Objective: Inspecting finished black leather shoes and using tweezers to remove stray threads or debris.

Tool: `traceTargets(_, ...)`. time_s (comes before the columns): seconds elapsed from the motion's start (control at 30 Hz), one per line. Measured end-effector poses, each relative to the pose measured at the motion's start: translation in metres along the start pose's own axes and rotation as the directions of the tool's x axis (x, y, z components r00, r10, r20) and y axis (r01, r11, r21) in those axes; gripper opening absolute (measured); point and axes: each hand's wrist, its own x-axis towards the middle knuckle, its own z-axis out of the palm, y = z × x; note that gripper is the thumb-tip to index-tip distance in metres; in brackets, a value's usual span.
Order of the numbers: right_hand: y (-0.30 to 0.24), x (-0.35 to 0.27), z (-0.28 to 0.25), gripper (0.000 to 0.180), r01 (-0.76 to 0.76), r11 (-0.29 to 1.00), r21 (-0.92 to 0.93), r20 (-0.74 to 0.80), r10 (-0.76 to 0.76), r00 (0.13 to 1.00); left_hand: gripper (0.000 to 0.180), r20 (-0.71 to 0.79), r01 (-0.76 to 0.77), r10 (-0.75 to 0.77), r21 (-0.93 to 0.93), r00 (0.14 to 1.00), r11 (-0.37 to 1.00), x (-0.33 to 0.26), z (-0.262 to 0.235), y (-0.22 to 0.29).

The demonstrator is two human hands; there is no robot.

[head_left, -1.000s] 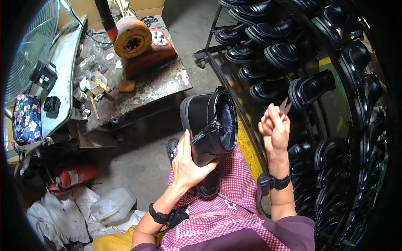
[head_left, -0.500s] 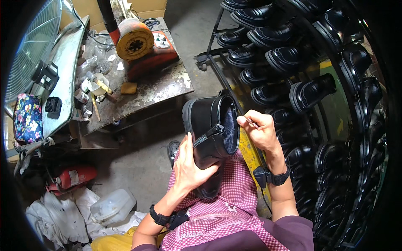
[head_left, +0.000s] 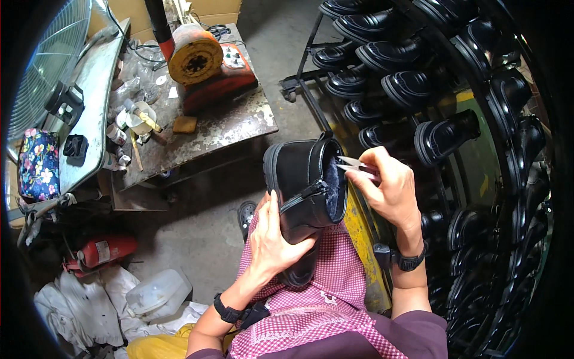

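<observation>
A black leather ankle boot (head_left: 296, 170) with a side zipper and a dark furry lining is held over my lap, its opening facing right and its toe toward me. My left hand (head_left: 272, 245) is closed round the foot part, thumb on one side and fingers on the other. Beside the opening, my right hand (head_left: 391, 182) grips small thread snips (head_left: 354, 166). Their two pointed silver blades are spread apart, tips at the rim of the lining; my fingers hide the handle.
A rack (head_left: 314, 99) with many black boots stands on the right. To the left are a worn worktable (head_left: 233, 128) with an orange-red machine (head_left: 218, 84), a fan (head_left: 42, 72), a fire extinguisher (head_left: 107, 250) and a translucent plastic jug (head_left: 158, 293).
My right hand has turned and shifted slightly right, so the snips' blades now show, pointing at the boot opening. The boot has moved a little to the right in view.
</observation>
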Motion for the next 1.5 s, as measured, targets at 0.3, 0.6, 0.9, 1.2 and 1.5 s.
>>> traceTargets(0.3, -0.019, 0.006, -0.001, 0.023, 0.223, 0.845, -0.486, 0.049, -0.228, 0.972, 0.109, -0.046, -0.042, 0.045, 0.069, 0.998, 0.997, -0.002, 0.003, 0.007)
traceTargets(0.6, -0.012, 0.010, 0.010, 0.020, 0.241, 0.794, -0.558, 0.114, -0.214, 0.970, 0.109, -0.058, -0.050, 0.055, 0.085, 0.997, 0.995, -0.003, 0.004, 0.012)
traceTargets(0.9, 0.026, -0.017, -0.010, 0.011, -0.268, 0.701, 0.661, -0.012, 0.366, 0.930, 0.108, -0.054, -0.042, 0.041, -0.016, 0.998, 0.999, 0.000, -0.001, -0.004)
traceTargets(1.2, 0.048, -0.033, 0.044, 0.019, -0.382, 0.231, 0.895, 0.238, 0.478, 0.846, 0.105, -0.046, -0.009, 0.004, -0.120, 0.999, 0.993, 0.001, -0.001, -0.023)
traceTargets(1.5, 0.029, -0.052, 0.071, 0.025, -0.369, 0.250, 0.895, 0.227, 0.457, 0.860, 0.068, 0.333, 0.359, -0.135, -0.876, 0.933, 0.323, -0.006, -0.004, -0.045)
